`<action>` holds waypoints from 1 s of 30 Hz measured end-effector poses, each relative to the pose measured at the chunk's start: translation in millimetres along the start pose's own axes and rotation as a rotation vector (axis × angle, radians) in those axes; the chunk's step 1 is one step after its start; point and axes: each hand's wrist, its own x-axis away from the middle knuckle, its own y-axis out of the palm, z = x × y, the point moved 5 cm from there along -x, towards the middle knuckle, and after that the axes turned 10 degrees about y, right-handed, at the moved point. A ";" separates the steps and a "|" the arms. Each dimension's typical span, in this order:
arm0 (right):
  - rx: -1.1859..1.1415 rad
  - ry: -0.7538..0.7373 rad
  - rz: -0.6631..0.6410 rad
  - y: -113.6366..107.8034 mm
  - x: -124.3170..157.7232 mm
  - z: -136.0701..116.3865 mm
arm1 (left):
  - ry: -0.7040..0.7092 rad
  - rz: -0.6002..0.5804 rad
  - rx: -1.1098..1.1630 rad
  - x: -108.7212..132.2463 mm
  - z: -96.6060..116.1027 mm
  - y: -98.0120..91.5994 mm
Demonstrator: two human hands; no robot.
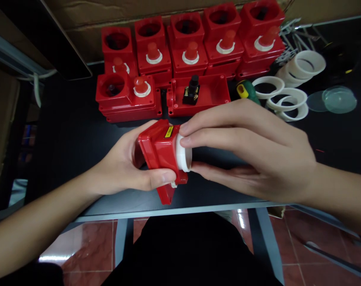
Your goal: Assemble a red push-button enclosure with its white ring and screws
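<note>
A red plastic housing cover (pixel 161 149) with a small yellow label is tilted on its side above the front of the table. My left hand (pixel 135 163) is closed round it, thumb on the near side. At the cover's round opening sits a white ring (pixel 183 153). My right hand (pixel 251 147) grips this ring between fingertips above and thumb below; whether the ring is seated in the opening I cannot tell. Just behind, an open red box base (pixel 213 89) holds a black switch block (pixel 192 91) with a black button.
Several red boxes (pixel 189 51) with red buttons line the back; another red box (pixel 126 95) stands before them. To the right lie a green-yellow screwdriver handle (pixel 247 90), loose white rings (pixel 287 99), stacked rings (pixel 308 63), clear discs (pixel 339 99) and thin metal pieces (pixel 290 37).
</note>
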 end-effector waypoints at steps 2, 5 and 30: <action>0.005 -0.012 0.004 -0.4 0.4 -0.6 | 0.008 0.012 -0.002 -0.4 0.6 0.0; 0.011 0.006 -0.010 -0.6 0.4 -0.1 | 0.002 0.034 0.000 -0.6 0.5 0.2; -0.310 0.225 -0.028 3.3 -2.7 7.8 | 0.080 0.084 -0.053 1.6 2.0 3.9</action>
